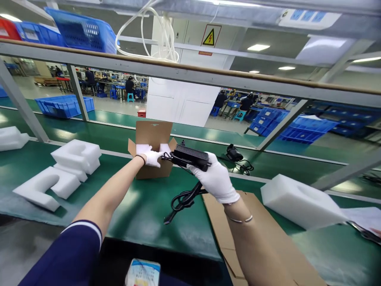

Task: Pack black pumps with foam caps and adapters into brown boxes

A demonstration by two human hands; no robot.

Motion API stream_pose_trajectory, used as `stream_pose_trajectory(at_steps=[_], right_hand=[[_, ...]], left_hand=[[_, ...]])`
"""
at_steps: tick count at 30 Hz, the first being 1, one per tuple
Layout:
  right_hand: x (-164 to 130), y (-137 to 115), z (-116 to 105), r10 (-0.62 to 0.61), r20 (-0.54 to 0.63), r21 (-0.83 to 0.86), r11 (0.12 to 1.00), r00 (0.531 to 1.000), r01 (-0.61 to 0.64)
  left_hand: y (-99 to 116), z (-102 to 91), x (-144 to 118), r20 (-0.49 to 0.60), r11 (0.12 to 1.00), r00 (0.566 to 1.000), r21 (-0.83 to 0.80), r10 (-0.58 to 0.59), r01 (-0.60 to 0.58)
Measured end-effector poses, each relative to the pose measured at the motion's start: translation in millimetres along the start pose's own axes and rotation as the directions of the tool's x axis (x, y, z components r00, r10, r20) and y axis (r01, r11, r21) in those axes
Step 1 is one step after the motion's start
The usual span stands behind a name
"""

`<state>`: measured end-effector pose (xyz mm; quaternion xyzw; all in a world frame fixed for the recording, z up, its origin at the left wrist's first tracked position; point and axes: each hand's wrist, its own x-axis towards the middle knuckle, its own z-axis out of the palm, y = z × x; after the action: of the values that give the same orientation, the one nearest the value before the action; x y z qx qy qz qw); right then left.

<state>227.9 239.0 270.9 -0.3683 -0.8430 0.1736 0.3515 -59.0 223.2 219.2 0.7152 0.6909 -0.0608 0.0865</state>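
My right hand, in a white glove, grips a black ribbed device that looks like a power adapter, tilted above the table. Its thin black lead reaches toward my left hand, also gloved. That hand is at the front of an open cardboard box, fingers stretched out, the tips close to the lead; whether they touch it I cannot tell. White foam shows inside the box. Below the device, a bundled black cable with a plug lies on the green table.
White foam pieces lie left and a foam block right. Flat cardboard is under my right forearm. Another black device with cable sits beyond the table's far edge. A metal frame rail crosses ahead; blue crates stand behind.
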Motion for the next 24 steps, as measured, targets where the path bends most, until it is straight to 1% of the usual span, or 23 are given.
stream_pose_trajectory(at_steps=[1, 2, 3, 4, 5, 7, 8, 9, 10, 11, 14, 15, 16, 18, 21, 22, 24], right_hand=[[14, -8, -4, -0.011, 0.048, -0.144, 0.989, 0.999, 0.018], [27, -16, -6, -0.024, 0.114, -0.279, 0.959, 0.993, 0.055], [40, -24, -4, -0.041, 0.194, -0.392, 0.913, 0.980, 0.115], [52, -31, 1, -0.063, 0.281, -0.475, 0.858, 0.958, 0.196], [63, -38, 8, -0.089, 0.375, -0.527, 0.798, 0.923, 0.291], [77, -47, 29, -0.137, 0.545, -0.552, 0.683, 0.827, 0.478], [82, -50, 40, -0.155, 0.607, -0.542, 0.637, 0.779, 0.549], [84, -53, 49, -0.164, 0.649, -0.531, 0.602, 0.743, 0.596], [86, -54, 57, -0.168, 0.668, -0.526, 0.582, 0.725, 0.620], [86, -56, 61, -0.173, 0.668, -0.532, 0.570, 0.724, 0.627], [90, -60, 64, -0.183, 0.634, -0.567, 0.551, 0.751, 0.613], [91, -62, 64, -0.188, 0.629, -0.571, 0.546, 0.754, 0.613], [93, -64, 63, -0.189, 0.636, -0.567, 0.543, 0.748, 0.619], [94, -70, 64, -0.165, 0.688, -0.539, 0.536, 0.707, 0.650], [91, -82, 73, -0.100, 0.780, -0.488, 0.521, 0.618, 0.700], [89, -86, 77, -0.071, 0.795, -0.487, 0.518, 0.602, 0.704], [85, -92, 87, -0.001, 0.802, -0.507, 0.527, 0.597, 0.682]], left_hand=[[7, 6.1, -4, 0.001, 1.000, 1.000, 0.000, 0.015, -0.015], [16, 13.6, -11, -0.011, 0.999, 0.999, 0.006, 0.038, -0.038], [26, 22.2, -19, -0.027, 0.998, 0.998, 0.018, 0.063, -0.063], [38, 31.1, -29, -0.042, 0.995, 0.995, 0.038, 0.089, -0.087], [49, 39.7, -38, -0.051, 0.992, 0.993, 0.064, 0.110, -0.107], [68, 53.5, -55, -0.071, 0.986, 0.989, 0.114, 0.127, -0.118], [74, 57.8, -60, -0.084, 0.986, 0.989, 0.126, 0.120, -0.109], [79, 60.1, -64, -0.100, 0.988, 0.990, 0.121, 0.103, -0.091], [80, 60.5, -65, -0.119, 0.992, 0.989, 0.105, 0.084, -0.072], [80, 59.0, -66, -0.138, 0.995, 0.988, 0.083, 0.068, -0.057], [72, 48.6, -67, -0.152, 0.999, 0.988, 0.025, 0.026, -0.022], [69, 44.6, -69, -0.150, 1.000, 0.989, 0.009, 0.010, -0.009], [67, 41.0, -72, -0.145, 1.000, 0.989, -0.005, -0.001, 0.000], [68, 36.1, -82, -0.120, 0.999, 0.993, -0.043, -0.001, -0.004], [81, 34.1, -102, -0.062, 0.994, 0.998, -0.106, 0.022, -0.029], [86, 34.2, -107, -0.046, 0.992, 0.999, -0.127, 0.019, -0.024], [96, 34.6, -116, -0.025, 0.987, 1.000, -0.160, 0.003, -0.007]])
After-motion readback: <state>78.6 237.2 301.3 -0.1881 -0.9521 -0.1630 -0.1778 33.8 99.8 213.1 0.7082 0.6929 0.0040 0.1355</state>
